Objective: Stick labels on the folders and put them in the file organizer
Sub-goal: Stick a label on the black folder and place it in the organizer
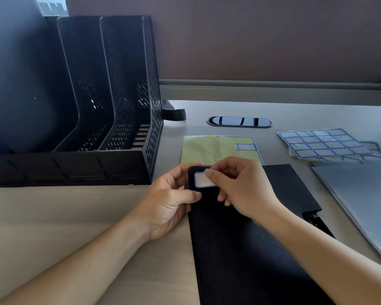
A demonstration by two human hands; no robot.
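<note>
The label [203, 179] is laid at the top left corner of the black folder [240, 238], which lies flat on the tabletop [75, 216], near the organizer [64, 170] and to its right. The folder's left edge is held by the left grip [169, 201], thumb on top. The label's right end is pinched by the right grip [240, 190], fingers curled; that end is hidden beneath them, so whether it is stuck down cannot be told.

The step in hand is judged to be the sticking itself. It is best worked from the left end rightwards. The free end should be lowered slowly, parallel to the folder's top edge, then smoothed with a fingertip so that no air is trapped. The folder should be pinned by the left grip meanwhile, since a skewed label is likely to be hard to lift cleanly.
</note>
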